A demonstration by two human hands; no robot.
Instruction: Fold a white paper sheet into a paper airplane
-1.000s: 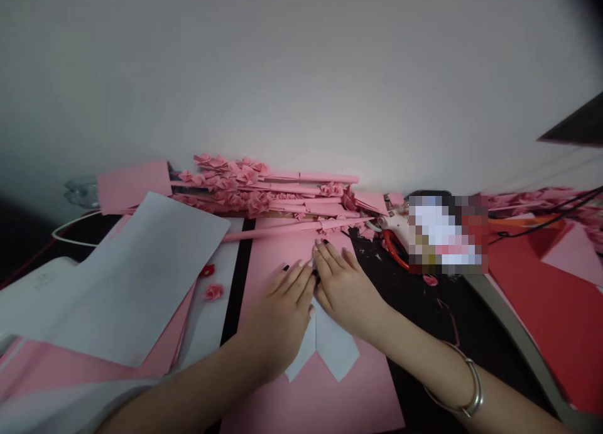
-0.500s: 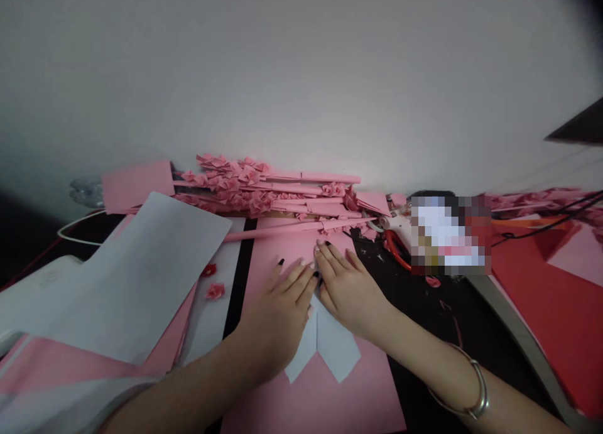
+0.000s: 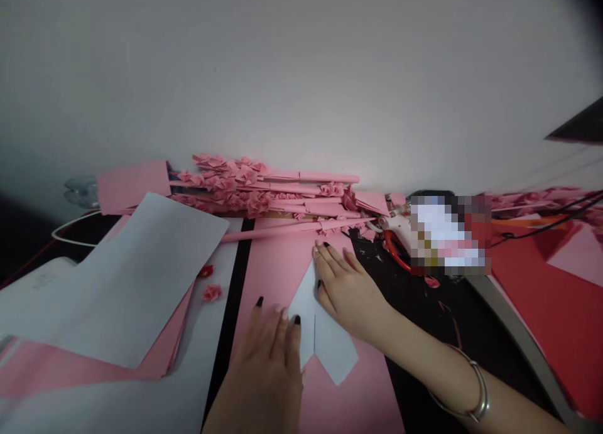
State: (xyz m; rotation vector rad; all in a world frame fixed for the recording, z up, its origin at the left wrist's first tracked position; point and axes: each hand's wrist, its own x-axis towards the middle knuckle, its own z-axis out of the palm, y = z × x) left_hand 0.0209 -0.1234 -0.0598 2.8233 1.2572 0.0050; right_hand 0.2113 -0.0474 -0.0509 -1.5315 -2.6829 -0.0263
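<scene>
Left hand (image 3: 264,365): fingers spread, flat on the pink card (image 3: 271,264), just beside the folded white paper (image 3: 332,349).
Right hand (image 3: 348,292): pressing on that paper's folded edge, fingertips near its top point.
Right wrist: a silver bangle (image 3: 471,390).
Left of the card: a loose pink paper rose (image 3: 211,292) and a stack of white sheets (image 3: 117,277).
Right of the card: red-handled scissors (image 3: 392,249) on a black tabletop (image 3: 424,321).
Behind: pink paper blossom branches (image 3: 230,186) lying along a white wall (image 3: 301,63).
</scene>
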